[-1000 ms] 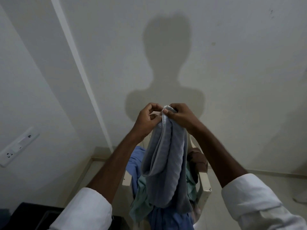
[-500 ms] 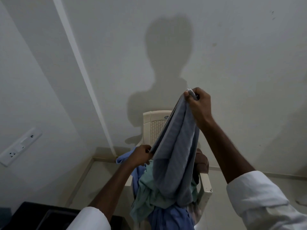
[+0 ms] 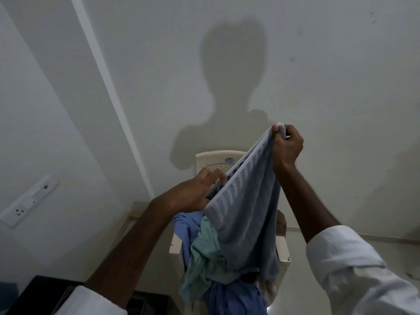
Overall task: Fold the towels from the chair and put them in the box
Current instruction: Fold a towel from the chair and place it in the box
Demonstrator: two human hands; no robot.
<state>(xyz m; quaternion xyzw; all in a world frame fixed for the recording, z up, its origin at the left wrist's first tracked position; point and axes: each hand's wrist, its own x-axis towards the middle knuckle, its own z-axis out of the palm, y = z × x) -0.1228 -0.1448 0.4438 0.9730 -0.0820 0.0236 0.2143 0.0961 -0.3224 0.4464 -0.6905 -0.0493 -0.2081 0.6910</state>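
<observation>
towel [image 3: 247, 219] pinched by left hand [image 3: 197, 189] and right hand [image 3: 286, 147] hangs before cloth-heaped chair [image 3: 213, 159].

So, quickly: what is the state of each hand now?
Left hand: blurred, seems to pinch the towel's edge.
Right hand: closed, pinching the towel's top corner.

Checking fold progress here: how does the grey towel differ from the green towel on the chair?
The grey towel is held up, stretched between the right hand pinching a top corner and the left hand gripping its edge; the green towel lies on the chair, untouched. The grey towel hangs fairly smooth; the green towel is crumpled. Neither is folded yet.
</observation>
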